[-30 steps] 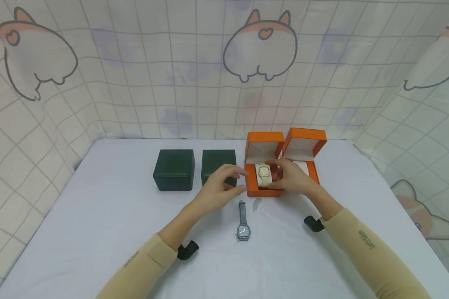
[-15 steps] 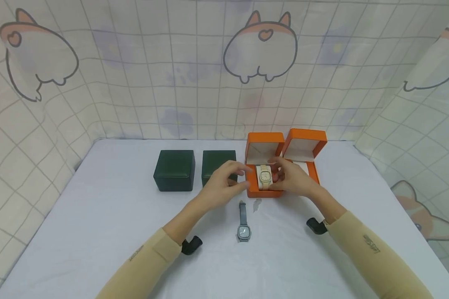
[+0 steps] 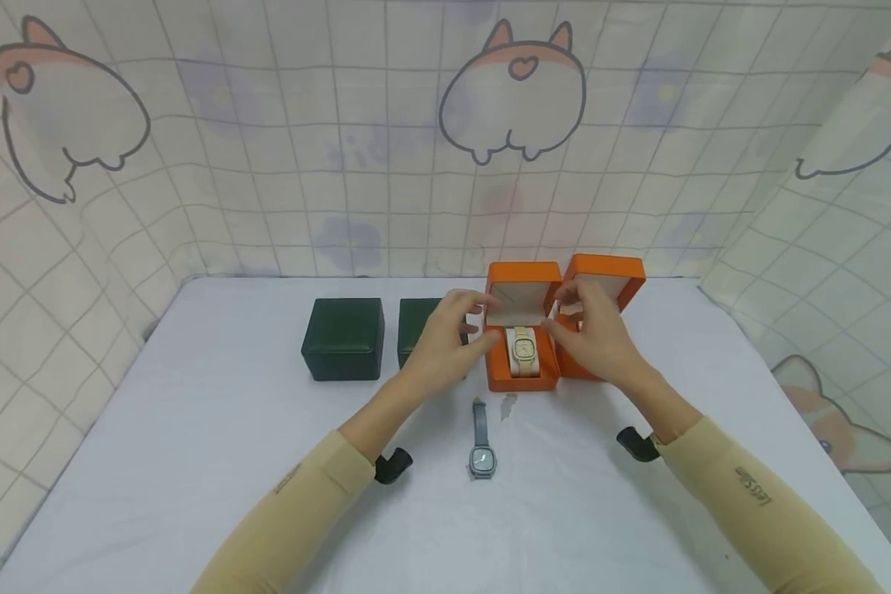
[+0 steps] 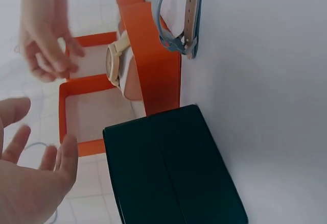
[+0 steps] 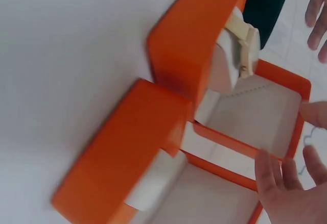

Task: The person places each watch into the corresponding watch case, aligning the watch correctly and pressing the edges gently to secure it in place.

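Note:
A cream watch (image 3: 524,350) sits on a white cushion inside the left orange box (image 3: 523,384), whose lid stands raised. My left hand (image 3: 444,346) is beside this box's left edge, fingers spread and holding nothing; it partly covers a dark green box (image 3: 416,322). My right hand (image 3: 601,338) hovers between the two raised lids with fingers loosely bent and nothing in them. Behind it is the second orange box (image 3: 607,266), also open, with a white cushion (image 5: 156,180) seen in the right wrist view. Whether any fingertip touches a lid I cannot tell.
A blue-grey watch (image 3: 482,450) lies on the white table in front of the boxes. Another dark green box (image 3: 344,338), closed, stands at the left. A patterned curtain (image 3: 393,148) hangs behind the table.
My right hand has left the cream watch and risen toward the lids. My left hand has moved up slightly along the box's left side. The cream watch now rests in the box untouched.

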Motion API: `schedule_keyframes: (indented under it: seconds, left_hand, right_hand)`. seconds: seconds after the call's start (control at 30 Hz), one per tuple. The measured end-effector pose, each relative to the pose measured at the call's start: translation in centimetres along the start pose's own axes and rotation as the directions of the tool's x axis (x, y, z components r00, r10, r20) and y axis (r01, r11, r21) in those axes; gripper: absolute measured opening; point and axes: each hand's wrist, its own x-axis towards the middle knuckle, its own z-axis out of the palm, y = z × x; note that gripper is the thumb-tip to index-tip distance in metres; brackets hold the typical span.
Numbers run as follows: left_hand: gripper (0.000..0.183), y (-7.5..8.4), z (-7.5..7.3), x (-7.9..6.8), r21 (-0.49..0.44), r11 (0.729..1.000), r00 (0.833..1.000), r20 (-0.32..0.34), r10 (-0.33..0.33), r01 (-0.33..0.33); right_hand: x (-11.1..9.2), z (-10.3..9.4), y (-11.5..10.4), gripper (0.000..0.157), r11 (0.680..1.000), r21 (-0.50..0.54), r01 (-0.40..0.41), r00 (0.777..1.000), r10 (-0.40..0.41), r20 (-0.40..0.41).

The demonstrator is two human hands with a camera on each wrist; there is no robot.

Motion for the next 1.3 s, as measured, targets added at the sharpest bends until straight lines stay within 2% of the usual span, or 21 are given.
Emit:
schedule_keyframes:
  seconds: [0.13,0.37,0.57,0.83,1.03,1.3]
  left_hand:
    - [0.045,-0.3,0.1,0.9,0.042,0.999,0.998,-0.059,0.011,-0.009]
    - [0.05,-0.7,0.0,2.0,0.011,0.999,0.997,-0.073,-0.032,0.033]
    - [0.052,-0.9,0.2,3.3,0.008,0.997,0.994,-0.073,-0.082,0.082]
    - [0.055,-1.0,0.7,4.7,0.014,0.994,0.993,-0.053,-0.103,0.104]
    - [0.061,-1.0,0.9,5.7,0.062,0.988,0.989,-0.038,-0.142,0.144]
    - [0.057,-1.3,1.1,6.7,0.073,0.987,0.99,0.002,-0.142,0.141]
  right_hand:
    - [0.8,-0.6,-0.5,0.049,0.999,-0.026,0.036,0.999,-0.037,-0.034]
    - [2.8,-1.5,-1.2,0.061,0.996,-0.08,0.033,0.999,-0.03,0.042]
    - [4.3,-1.7,-1.6,0.064,0.992,-0.113,-0.055,0.992,0.068,0.109]
    - [5.6,-1.7,-1.8,0.063,0.98,-0.094,-0.175,0.959,0.191,0.207]
    - [6.3,-1.4,-1.6,0.059,0.972,-0.124,-0.199,0.941,0.225,0.253]
    - [7.2,-1.3,-1.5,0.056,0.965,-0.154,-0.214,0.92,0.252,0.301]
